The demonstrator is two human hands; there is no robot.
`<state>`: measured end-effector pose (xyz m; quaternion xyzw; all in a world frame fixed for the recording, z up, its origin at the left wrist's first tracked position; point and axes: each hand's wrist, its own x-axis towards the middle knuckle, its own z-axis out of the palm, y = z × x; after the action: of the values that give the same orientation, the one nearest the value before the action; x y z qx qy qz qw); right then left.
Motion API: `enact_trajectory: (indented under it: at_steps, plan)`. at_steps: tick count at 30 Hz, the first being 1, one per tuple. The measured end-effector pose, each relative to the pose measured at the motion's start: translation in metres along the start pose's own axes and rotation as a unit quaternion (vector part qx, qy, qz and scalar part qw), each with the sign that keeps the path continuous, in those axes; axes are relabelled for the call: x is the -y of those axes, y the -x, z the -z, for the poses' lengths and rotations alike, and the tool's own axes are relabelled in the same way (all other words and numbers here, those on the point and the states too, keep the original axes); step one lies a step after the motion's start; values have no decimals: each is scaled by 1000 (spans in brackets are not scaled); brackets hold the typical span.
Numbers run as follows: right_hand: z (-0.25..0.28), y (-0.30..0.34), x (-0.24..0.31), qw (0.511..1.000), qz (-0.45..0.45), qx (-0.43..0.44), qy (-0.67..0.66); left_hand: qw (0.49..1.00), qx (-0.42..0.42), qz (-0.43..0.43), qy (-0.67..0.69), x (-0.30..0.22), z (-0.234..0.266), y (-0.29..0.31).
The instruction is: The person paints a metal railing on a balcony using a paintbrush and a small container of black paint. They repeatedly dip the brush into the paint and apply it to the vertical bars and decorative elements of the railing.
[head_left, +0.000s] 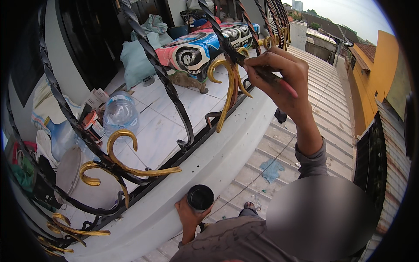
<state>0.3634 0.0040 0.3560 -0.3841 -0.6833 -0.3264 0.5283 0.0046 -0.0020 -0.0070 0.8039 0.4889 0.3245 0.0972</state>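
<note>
My right hand (286, 76) is raised at the upper right, fingers closed around a paintbrush (281, 84) whose handle ends in red. The bristle end meets a black twisted bar (221, 39) of the wrought-iron railing, just above its gold scroll (228, 87); my fingers partly hide the brush. Lower down, beside the pale ledge (231, 150), my left hand (188, 218) grips a small round cup (200, 198) with a dark, paint-like liquid inside. More gold scrolls (124, 150) curl off the black bars at the left.
Behind the railing is a tiled porch (161, 124) with a large clear water bottle (121, 111), stuffed bags (137, 56), a colourful covered bench (196, 48) and a round tub (80, 174). A ribbed metal roof (323, 87) spreads below me, with a blue rag (271, 169) on it.
</note>
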Motion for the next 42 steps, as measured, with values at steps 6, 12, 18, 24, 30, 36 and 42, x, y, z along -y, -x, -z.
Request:
enact_trajectory:
  at_steps: [6, 12, 18, 24, 30, 36, 42]
  plan:
    - [0, 0, 13, 991, 116, -56, 29, 999, 13, 30, -16, 0, -1, 1]
    - [-1, -8, 16, 999, 25, 33, 5, 999, -11, 15, -34, -3, -1, 2]
    - [2, -21, 26, 997, 35, 58, 33, 1000, -16, 4, -17, 2, -4, 2]
    - [-4, -47, 38, 1000, 21, 18, -8, 1000, 0, 31, -7, 7, -6, 4]
    - [-5, -87, 50, 995, 15, 102, 5, 1000, -4, 3, 6, 6, -4, 3]
    - [-12, -100, 69, 983, 164, 79, 32, 999, -28, -19, 26, 3, 0, 1]
    - [-8, -103, 75, 977, 10, 149, 153, 999, -17, -1, 47, -1, 5, -2]
